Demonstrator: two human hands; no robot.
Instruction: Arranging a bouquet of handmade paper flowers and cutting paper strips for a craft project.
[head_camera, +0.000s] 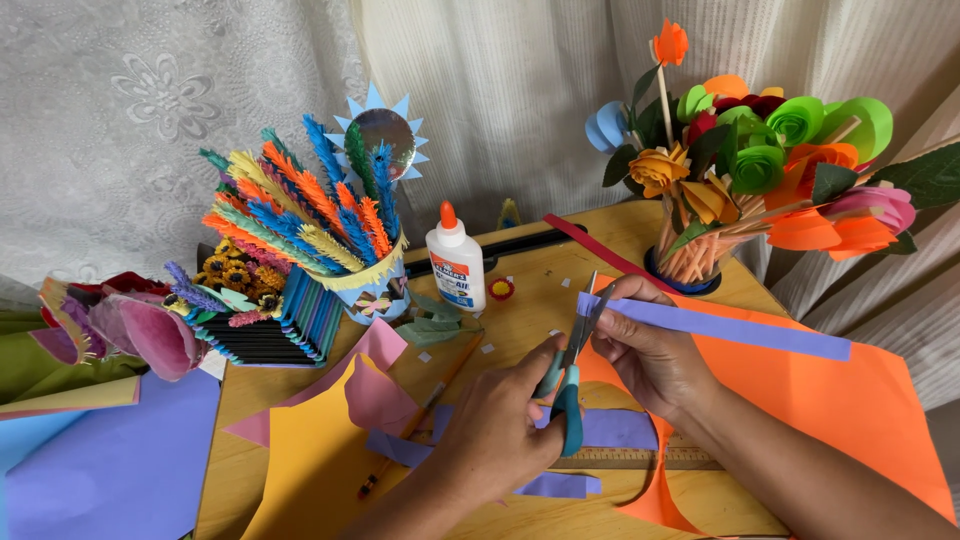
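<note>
I look down at my two hands working close together over a wooden table (520, 330). My left hand (495, 430) is closed around the teal handles of a pair of scissors (570, 370), whose blades point up and away from me, slightly parted. The blades meet the near end of a long purple strip (720, 328). My right hand (650, 350) pinches that same end of the strip between thumb and fingers, just beside the blades; the rest of the strip runs off to the right of that hand. The two hands nearly touch.

Under my right hand and forearm lies a large orange sheet (860, 400). Below both hands, a wooden ruler (640, 458) lies across purple scraps (610, 428). To the left of my left hand lie a yellow sheet (300, 470) and a pink sheet (375, 395), with a pencil (420, 420) lying slantwise across them.

Beyond my left hand stands a white glue bottle (456, 262) with an orange cap. Farther left stands a cup of feathery paper stems (310, 220) in many colours. Beyond my right hand stands a pot of rolled paper flowers (750, 150), orange, green, yellow and blue. A red strip (600, 250) lies between the glue and that pot. Pale curtains (500, 90) hang behind everything.
</note>
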